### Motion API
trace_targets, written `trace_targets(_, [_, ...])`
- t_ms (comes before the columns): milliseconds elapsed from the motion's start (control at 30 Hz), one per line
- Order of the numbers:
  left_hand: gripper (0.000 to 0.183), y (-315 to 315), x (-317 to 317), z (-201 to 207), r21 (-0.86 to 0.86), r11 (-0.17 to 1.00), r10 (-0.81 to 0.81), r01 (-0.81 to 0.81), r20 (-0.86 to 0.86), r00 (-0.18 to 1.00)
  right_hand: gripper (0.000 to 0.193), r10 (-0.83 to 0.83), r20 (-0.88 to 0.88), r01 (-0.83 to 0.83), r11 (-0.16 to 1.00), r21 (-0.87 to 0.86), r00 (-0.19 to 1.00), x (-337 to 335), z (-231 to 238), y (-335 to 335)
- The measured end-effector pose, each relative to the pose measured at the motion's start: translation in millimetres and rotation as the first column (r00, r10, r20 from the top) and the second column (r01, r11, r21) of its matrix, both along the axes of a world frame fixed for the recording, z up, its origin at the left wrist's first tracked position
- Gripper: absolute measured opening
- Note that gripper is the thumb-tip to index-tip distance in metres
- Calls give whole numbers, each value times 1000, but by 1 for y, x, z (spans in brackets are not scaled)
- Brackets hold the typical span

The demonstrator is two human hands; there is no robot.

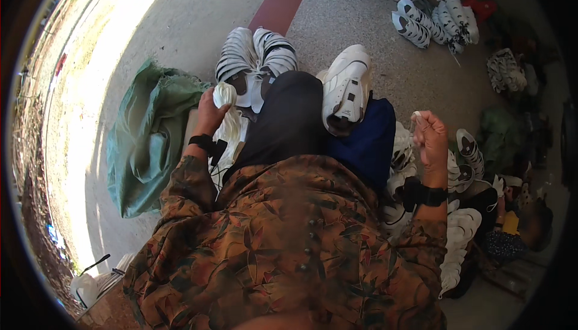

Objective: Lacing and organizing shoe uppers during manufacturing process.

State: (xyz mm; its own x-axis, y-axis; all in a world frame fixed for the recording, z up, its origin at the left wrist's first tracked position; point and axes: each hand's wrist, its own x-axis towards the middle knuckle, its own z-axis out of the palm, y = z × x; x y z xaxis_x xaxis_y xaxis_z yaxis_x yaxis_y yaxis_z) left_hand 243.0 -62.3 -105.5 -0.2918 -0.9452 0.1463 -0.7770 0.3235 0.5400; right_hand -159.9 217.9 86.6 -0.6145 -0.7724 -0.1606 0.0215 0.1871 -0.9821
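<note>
1. Left hand (209,114): positioned left of the white shoe (352,86), the landmark for all places below. Thumb and fingers are clamped on a hank of white cord (225,95), whose loose length hangs below the grip beside the dark-clad left leg (277,119).

2. Right hand (430,134): raised to the right of the shoe, fingers curled, thumb and forefinger close together. A small white item shows at the fingertips; whether it is gripped cannot be told.

3. Shoe position: it rests on the blue-clad right leg (376,134), toe pointing away from the wearer, opening toward the wearer. Its left edge lies just beside the left knee. Neither hand touches it; a gap separates it from each.

4. Left boundary: two rows of nested shoes (241,59) stand left of the shoe, beyond the left knee. Farther left, a green sack (147,143) reaches near the left hand, limiting sideways travel there.

5. Right boundary: a pile of white shoes (402,155) lies right of the shoe, close below the right hand.

6. Far side: grey floor (337,20) extends beyond the toe, with a shoe group (436,23) to the far right, well apart.
</note>
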Motion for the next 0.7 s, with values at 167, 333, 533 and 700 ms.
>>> trace_targets(167, [70, 63, -115, 118, -141, 650, -678, 747, -552, 486, 12, 465, 53, -468, 880, 85, 884, 76, 9, -36])
trace_targets(333, [51, 118, -162, 173, 332, 21, -372, 943, -873, 316, 13, 599, -166, -615, 786, -62, 783, 89, 10, -31])
trace_targets(533, [34, 86, -111, 158, 311, 258, -243, 915, -895, 373, 13, 562, -216, -577, 817, -8, 799, 63, -8, 16])
trace_targets(700, [27, 16, -40, 158, 310, 582, 226, 752, -950, 217, 14, 497, -126, -508, 857, -87, 859, 41, -24, 46])
